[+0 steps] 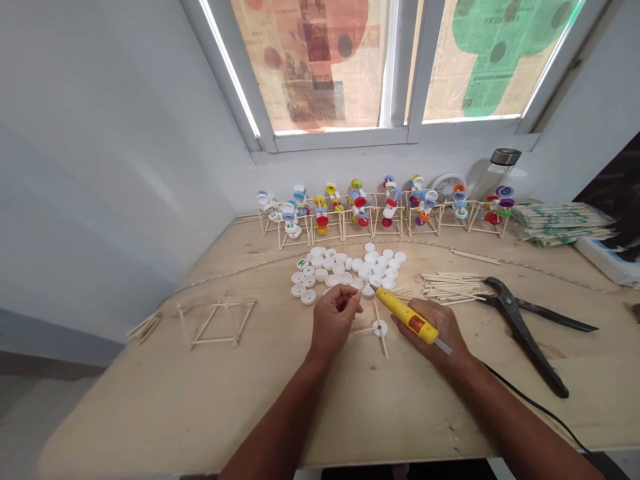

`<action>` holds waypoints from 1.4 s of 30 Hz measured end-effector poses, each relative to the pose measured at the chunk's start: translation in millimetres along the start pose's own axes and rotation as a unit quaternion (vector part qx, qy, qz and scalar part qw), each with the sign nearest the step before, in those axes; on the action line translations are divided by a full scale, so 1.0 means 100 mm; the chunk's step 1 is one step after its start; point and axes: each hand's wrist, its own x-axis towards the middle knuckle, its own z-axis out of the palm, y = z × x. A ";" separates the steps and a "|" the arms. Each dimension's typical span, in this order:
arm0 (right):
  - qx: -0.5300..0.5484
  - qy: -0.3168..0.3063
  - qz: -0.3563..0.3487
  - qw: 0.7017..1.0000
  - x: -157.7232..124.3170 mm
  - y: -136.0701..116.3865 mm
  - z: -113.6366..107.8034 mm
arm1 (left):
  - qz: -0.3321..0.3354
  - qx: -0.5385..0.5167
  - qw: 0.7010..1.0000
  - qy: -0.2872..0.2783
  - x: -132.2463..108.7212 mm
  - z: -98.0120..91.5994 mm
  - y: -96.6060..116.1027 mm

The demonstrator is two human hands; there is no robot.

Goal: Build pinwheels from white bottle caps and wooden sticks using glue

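My right hand (434,337) is shut on a yellow hot glue gun (407,317), with a pale glue stick showing at its rear end. The gun's nozzle points left, close to the fingertips of my left hand (333,320). Those fingers pinch a thin wooden stick (358,303). Below my hands, a white bottle cap (380,328) lies joined to several wooden sticks. A heap of white bottle caps (345,270) lies just beyond my left hand.
Black pliers (520,327) lie at right, beside loose wooden sticks (453,287). A square stick frame (217,323) lies at left. Colourful cap-and-stick models (360,207) line the back of the plywood table (150,393), near a small fan (447,187) and bundled sticks (560,223).
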 end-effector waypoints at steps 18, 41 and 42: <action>-0.145 0.129 -0.020 0.981 -0.36 0.63 -1.00 | 0.000 -0.023 1.000 0.008 0.01 -0.01 0.01; -0.312 -0.096 0.013 0.945 -1.05 1.54 -1.40 | -0.067 -0.175 0.981 -0.050 -0.23 0.10 0.14; -0.299 -0.103 0.016 0.949 -1.07 1.56 -1.43 | -0.079 -0.194 0.976 -0.055 -0.28 0.10 0.16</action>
